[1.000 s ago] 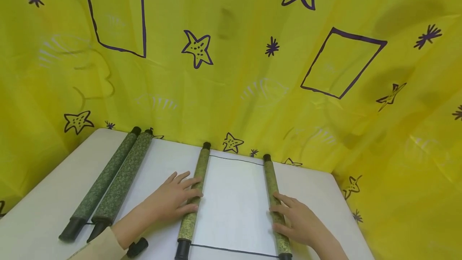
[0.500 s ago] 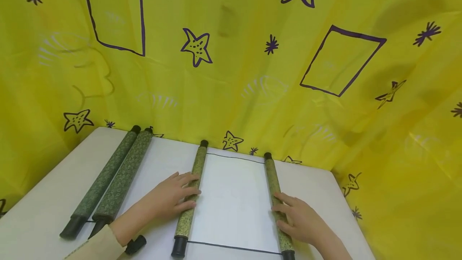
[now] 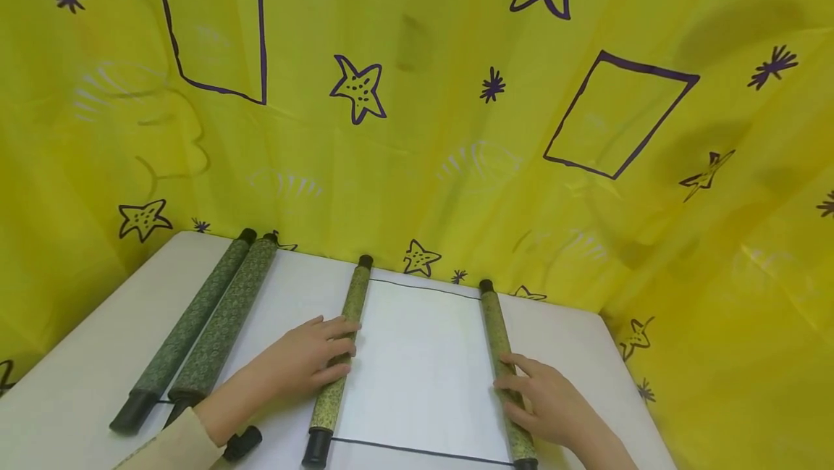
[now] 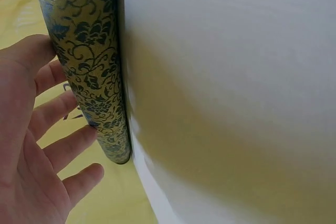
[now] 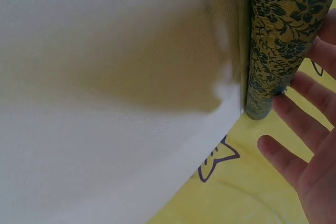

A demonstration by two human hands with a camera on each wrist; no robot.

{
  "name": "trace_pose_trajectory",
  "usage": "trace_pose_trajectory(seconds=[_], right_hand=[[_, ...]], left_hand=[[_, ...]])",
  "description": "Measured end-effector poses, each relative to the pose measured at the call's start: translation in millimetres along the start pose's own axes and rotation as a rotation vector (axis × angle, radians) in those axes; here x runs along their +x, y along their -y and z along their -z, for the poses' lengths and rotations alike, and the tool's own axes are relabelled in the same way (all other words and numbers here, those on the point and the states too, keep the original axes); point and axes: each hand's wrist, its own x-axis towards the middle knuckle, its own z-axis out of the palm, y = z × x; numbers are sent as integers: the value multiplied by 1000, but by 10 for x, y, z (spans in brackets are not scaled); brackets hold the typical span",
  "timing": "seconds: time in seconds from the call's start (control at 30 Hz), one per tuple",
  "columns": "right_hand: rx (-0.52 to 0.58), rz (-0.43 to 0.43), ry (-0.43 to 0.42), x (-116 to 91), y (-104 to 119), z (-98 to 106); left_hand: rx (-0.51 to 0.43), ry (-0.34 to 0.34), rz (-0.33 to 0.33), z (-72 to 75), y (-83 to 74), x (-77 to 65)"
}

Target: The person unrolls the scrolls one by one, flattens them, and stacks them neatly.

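Observation:
My left hand rests on a gold-green patterned roll with black ends, its fingers loosely extended over it. My right hand touches a matching roll farther right, fingers likewise relaxed. A thin dark cord runs between the near ends of both rolls; another spans the far ends. White surface lies between them. In the left wrist view, thumb and fingertips touch the side of the flowered roll. The right wrist view has fingers beside its roll, the lowest finger apart from it.
Two darker green patterned rolls, one at the left and a thicker one beside it, lie on the white table. Near the left sleeve is a small black object, partly hidden. A yellow curtain hangs behind the table.
The left roll has slid a little left under the left hand. The right roll and right hand have shifted slightly right, widening the gap between the rolls.

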Motion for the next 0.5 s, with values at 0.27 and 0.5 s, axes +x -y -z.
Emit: trace_pose_trajectory(seconds=[0.27, 0.5], right_hand=[[-17, 37, -26, -24, -2, 4], [-39, 53, -40, -53, -34, 5]], left_hand=[[-8, 55, -2, 38, 2, -28], [8, 48, 2, 70, -12, -31]])
